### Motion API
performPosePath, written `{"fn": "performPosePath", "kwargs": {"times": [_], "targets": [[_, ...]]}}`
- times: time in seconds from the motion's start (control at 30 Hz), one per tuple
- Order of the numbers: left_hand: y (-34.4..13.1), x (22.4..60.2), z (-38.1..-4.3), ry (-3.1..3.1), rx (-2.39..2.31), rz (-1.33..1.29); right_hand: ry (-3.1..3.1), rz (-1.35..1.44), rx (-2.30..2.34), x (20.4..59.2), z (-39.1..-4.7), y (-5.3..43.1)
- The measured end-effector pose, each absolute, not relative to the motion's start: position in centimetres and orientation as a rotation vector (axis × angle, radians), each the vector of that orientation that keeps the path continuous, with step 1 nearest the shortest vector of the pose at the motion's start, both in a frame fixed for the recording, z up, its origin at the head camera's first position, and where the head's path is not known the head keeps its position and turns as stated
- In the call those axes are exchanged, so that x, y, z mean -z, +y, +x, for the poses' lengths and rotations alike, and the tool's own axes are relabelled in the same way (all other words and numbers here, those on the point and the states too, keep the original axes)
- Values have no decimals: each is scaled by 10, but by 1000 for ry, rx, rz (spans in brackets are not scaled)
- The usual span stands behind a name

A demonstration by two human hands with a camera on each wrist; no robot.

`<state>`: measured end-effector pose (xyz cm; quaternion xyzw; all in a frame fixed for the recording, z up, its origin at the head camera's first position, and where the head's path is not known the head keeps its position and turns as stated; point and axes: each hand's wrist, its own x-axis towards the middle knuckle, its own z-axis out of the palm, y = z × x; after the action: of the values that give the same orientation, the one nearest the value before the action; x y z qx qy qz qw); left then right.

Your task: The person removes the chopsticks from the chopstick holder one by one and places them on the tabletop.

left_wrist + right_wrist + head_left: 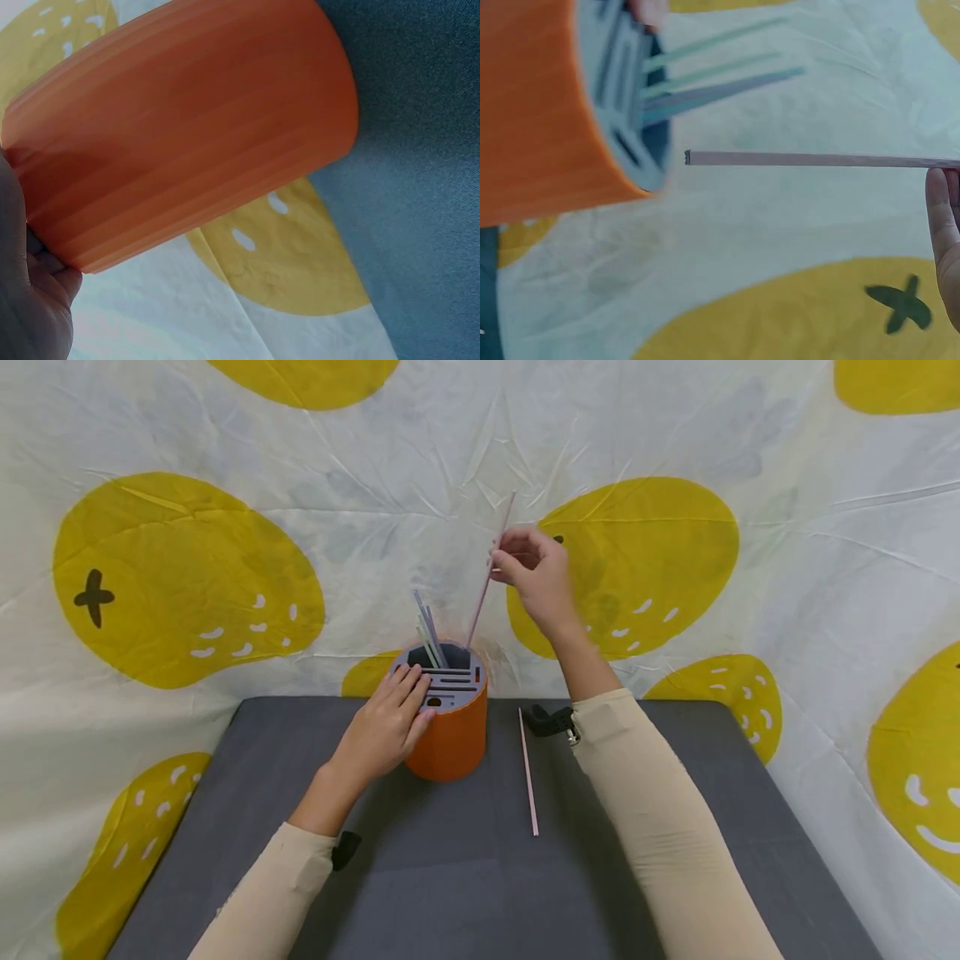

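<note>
An orange cylindrical utensil holder [450, 747] with a grey slotted top [459, 700] stands upright at the table's far edge. My left hand [382, 722] rests on that top, fingers laid across the slots and thumb at the near rim. Between thumb and fingers, my right hand [538, 577] pinches a thin pink stick [810, 159] above and right of the holder. The stick slants down toward the holder's rear opening; in the right wrist view its lower end is just outside. Several green and bluish thin sticks [430, 631] lean in that opening.
A second pink stick [528, 777] lies on the dark grey table [465, 893], right of the holder. Behind the table hangs a white cloth [420, 460] with yellow fruit prints, close to the far edge. Black wrist-camera mounts [547, 721] project from the sleeves.
</note>
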<state>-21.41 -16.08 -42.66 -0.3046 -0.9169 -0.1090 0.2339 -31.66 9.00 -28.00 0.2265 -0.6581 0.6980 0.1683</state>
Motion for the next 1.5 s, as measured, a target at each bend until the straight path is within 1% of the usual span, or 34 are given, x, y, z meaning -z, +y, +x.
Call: {"fn": "performPosePath", "kwargs": {"times": [0.3,0.53,0.7,1.03,1.5], "targets": [[-163,425,-214,-2519,284,-837,-1794,595,-1997,258,-306,126],[-163,424,-214,-2524,284,-838,-1899,523,-1923,266,-300,157],[-162,425,-215,-2513,292,-847,-2055,445,-1837,290,-299,179],[-164,423,-217,-2528,297,-847,-2323,315,-1705,352,-305,213],[-164,424,-218,-2516,285,-850,-2670,263,-1521,436,-294,221]]}}
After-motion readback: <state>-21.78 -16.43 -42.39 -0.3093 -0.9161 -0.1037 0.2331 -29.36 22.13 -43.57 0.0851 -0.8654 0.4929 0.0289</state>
